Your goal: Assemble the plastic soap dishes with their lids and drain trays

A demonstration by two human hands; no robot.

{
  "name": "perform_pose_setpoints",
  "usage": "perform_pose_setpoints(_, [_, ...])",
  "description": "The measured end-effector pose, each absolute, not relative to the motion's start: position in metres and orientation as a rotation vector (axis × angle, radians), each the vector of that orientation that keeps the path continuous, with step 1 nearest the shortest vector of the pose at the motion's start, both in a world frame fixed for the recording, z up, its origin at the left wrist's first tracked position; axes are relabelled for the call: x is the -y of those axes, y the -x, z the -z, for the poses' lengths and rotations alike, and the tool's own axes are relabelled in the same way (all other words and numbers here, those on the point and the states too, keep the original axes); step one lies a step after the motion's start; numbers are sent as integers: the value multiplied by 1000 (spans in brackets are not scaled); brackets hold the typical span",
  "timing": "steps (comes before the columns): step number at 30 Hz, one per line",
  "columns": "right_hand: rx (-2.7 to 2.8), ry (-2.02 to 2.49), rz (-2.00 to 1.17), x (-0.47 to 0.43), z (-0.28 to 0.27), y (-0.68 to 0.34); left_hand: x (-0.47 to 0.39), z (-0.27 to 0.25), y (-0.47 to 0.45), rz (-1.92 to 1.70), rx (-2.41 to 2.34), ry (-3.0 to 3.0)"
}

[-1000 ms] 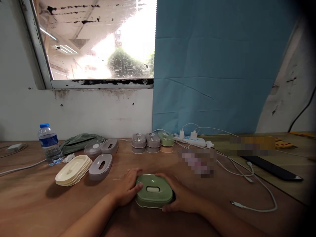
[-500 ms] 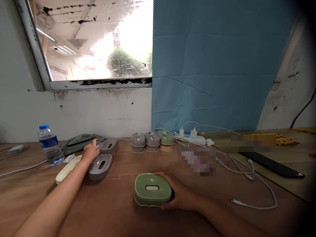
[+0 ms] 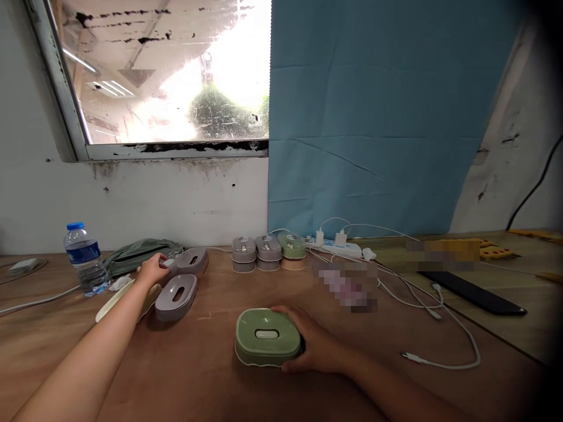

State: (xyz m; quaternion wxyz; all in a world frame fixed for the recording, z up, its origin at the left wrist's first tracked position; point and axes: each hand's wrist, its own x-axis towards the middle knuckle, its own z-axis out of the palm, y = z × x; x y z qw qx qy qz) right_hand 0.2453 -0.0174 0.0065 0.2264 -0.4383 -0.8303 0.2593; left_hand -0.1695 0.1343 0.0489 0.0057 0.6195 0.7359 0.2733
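The green case sits flat on the brown tabletop, its long axis — like the pale slot on top — running side to side, one end toward the right palm. The right hand clasps that end; whether the left hand, beyond the nearer grey lid, grips anything, I can't tell.

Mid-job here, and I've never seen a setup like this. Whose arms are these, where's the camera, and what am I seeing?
No robot here: a person works bare-handed, and every picture comes from a camera worn on their head. The right hand grips one end of a green oval box on the brown table. The left hand is beside grey slotted covers; whatever its fingertips touch is mostly hidden. Three lidded boxes stand farther back; a water bottle is at left.
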Motion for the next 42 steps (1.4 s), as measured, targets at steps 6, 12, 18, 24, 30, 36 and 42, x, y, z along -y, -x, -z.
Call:
perform_pose_setpoints(6, [2287, 1207, -718, 18, -7, -246, -133, -53, 163, -1152, -2239, -1806])
perform_pose_setpoints(12, [2279, 1220, -728, 17, -5, -247, -134, -61, 154, -1666, -1905, -1693])
perform_pose_setpoints(18, [2295, 1209, -728, 20, -11, -244, -114, -82, 109, -2114, -1347, -1480])
perform_pose_setpoints(24, [2269, 1155, -802, 22, -9, -247, -41, -82, 46, -1847, -657, -1140])
perform_pose_setpoints(30, [2104, 1091, -474, 27, -3, -238, 11, -52, 13, -1479, -422, -758])
perform_pose_setpoints(36, [2135, 955, -93, 38, -9, -228, 16, -19, -5, -1364, -458, -563])
perform_pose_setpoints(42, [2211, 890, -105, 39, -11, -230, 20, -13, -10, -1291, -623, -610])
